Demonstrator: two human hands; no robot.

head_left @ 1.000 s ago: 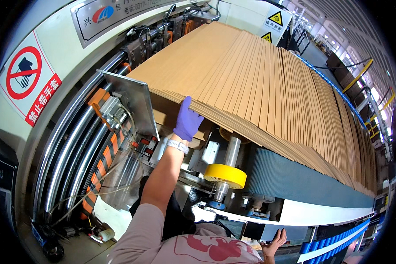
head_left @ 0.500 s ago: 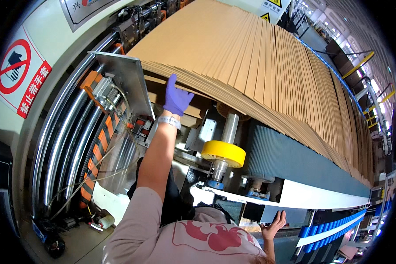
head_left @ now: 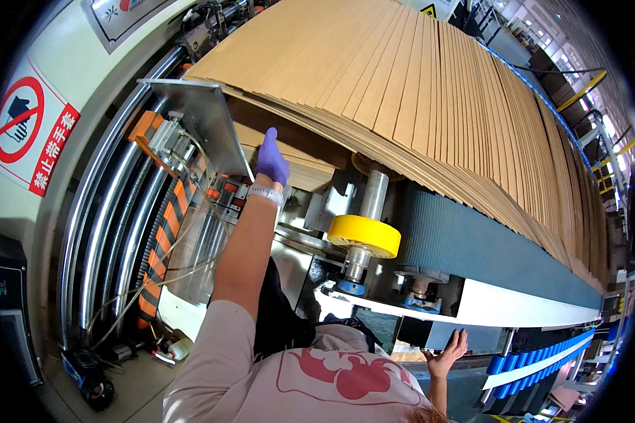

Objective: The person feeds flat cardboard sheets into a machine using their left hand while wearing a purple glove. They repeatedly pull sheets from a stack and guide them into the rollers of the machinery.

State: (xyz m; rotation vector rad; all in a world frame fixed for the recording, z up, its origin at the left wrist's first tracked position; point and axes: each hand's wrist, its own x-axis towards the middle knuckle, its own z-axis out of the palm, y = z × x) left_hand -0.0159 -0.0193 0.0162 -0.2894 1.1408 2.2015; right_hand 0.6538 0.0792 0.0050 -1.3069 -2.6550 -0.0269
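Observation:
My left hand (head_left: 271,158), in a purple glove, reaches to the gap under the front edge of the fanned stack of brown cardboard sheets (head_left: 317,56). One finger stretches upward and the others are partly hidden; I see nothing held. Just behind the hand, inside the gap, lie lower cardboard pieces (head_left: 303,169). An upright metal plate (head_left: 204,120) stands to its left. Bare and with fingers spread, my right hand (head_left: 446,356) rests by a grey panel (head_left: 476,337) below the conveyor's white side rail (head_left: 515,304).
A yellow wheel (head_left: 364,236) sits on a metal shaft right of my left arm. The ribbed dark conveyor belt (head_left: 466,225) runs under the stack. Chrome rollers (head_left: 95,233) and a striped orange-black bar (head_left: 166,247) stand at left. Blue rollers (head_left: 536,363) line the lower right.
My left hand has moved slightly down and left, off the stack's front edge, with its fingers less spread in view. More of the lower cardboard shows. My right hand stays by the panel.

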